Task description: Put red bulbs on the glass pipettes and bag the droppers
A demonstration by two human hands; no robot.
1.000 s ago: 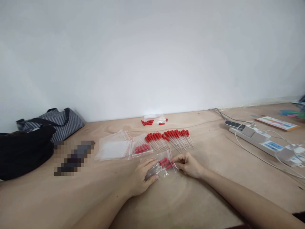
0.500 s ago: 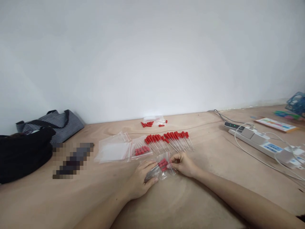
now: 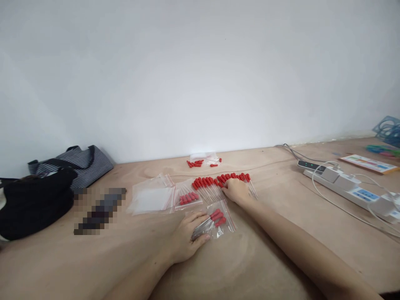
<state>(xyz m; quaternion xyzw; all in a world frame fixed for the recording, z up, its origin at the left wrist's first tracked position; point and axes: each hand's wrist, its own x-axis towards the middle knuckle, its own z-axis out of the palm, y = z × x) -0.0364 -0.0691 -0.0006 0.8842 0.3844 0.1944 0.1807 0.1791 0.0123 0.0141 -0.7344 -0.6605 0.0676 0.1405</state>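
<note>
My left hand (image 3: pixel 191 237) grips a clear zip bag (image 3: pixel 223 231) between thumb and fingers, near the front of the table. Several droppers with red bulbs (image 3: pixel 218 217) lie inside, their bulbs toward the red-striped edge on the right. My right hand (image 3: pixel 235 190) reaches over the right part of a row of red-bulbed droppers (image 3: pixel 204 183); its fingers are closed at the bulbs, and what they hold is hidden. Left of the row lies a filled bag (image 3: pixel 189 199) of droppers. Flat clear bags (image 3: pixel 151 198) are stacked further left.
Loose red bulbs (image 3: pixel 195 163) lie near the wall. A white power strip (image 3: pixel 350 189) with cables and a colourful card (image 3: pixel 368 163) are at the right. A striped bag (image 3: pixel 93 164), black cloth (image 3: pixel 40 204) and a pixelated dark object (image 3: pixel 103 210) occupy the left.
My right hand has left the bag's right edge and moved up to the dropper row. My left hand still holds the bag, whose right end now lies uncovered. The view has shifted slightly.
</note>
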